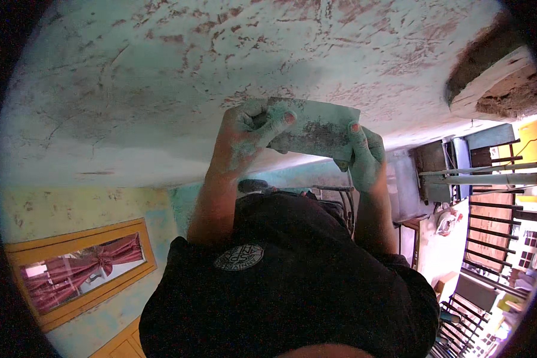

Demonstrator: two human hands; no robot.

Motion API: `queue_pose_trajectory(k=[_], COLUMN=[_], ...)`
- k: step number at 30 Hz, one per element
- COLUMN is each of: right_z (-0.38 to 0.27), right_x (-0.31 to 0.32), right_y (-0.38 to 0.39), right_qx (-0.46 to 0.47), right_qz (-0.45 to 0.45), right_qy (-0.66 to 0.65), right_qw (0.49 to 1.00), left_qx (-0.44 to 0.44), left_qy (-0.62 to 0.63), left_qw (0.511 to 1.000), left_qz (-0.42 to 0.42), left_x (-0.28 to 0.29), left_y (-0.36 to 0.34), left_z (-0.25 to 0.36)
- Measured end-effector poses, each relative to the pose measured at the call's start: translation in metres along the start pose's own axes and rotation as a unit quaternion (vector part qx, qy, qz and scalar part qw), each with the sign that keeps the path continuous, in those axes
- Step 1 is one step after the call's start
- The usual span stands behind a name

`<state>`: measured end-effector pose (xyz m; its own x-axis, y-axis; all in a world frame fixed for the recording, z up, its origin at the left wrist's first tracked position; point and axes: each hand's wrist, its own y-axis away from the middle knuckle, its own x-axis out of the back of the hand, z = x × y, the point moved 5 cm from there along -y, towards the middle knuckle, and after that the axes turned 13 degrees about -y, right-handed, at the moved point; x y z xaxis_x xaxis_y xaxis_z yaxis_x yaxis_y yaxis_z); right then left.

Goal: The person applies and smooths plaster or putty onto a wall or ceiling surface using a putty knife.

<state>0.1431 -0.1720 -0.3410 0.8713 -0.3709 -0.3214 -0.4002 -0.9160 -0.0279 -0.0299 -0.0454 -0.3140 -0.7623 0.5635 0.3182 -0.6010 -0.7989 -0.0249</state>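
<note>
Both my hands are raised and coated in pale green dust. My left hand pinches the left end of a rectangular abrasive sheet, thumb across its face. My right hand grips the sheet's lower right corner. The sheet is grey-green with a dark worn patch in its middle. It is held flat in front of a pale green-white painted surface marked with reddish-brown scuffed patches and fine cracks. Whether the sheet touches that surface I cannot tell.
A black garment with a round grey emblem fills the lower middle. A window with an orange frame and red curtains is at lower left. Dark metal bars and white pipes stand at right. A broken brown patch shows at upper right.
</note>
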Motion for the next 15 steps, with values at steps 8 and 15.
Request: queue_pose_trajectory(k=[8, 15], right_z=[-0.002, 0.006], right_x=[-0.004, -0.004], right_y=[0.000, -0.001], right_qx=[-0.010, -0.053], right_qz=[-0.060, -0.112], right_qy=[-0.001, -0.019], right_qw=[0.998, 0.992], left_qx=[0.018, 0.070], left_qy=[0.023, 0.126], left_qw=[0.999, 0.989], left_qz=[0.039, 0.006], left_x=[0.008, 0.011], left_y=[0.000, 0.008], left_z=[-0.013, -0.009])
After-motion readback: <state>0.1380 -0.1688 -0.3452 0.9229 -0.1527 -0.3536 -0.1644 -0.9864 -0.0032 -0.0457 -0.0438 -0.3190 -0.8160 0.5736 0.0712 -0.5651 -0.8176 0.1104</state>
